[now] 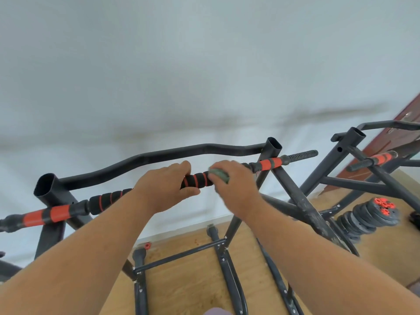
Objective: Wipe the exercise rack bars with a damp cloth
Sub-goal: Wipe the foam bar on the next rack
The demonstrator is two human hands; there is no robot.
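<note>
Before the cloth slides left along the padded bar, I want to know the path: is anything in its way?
Yes. The left hand grips the padded bar just left of the cloth held by the right hand. Nothing else shows.

A black bar (197,180) with red-ringed foam padding and orange end sleeves runs from eight o'clock to two o'clock across the dark metal exercise rack (297,201), lying over its two uprights. A wavy black bar (145,159) arches just behind it. A crumpled green cloth (219,175) presses against the foam near centre.
</note>
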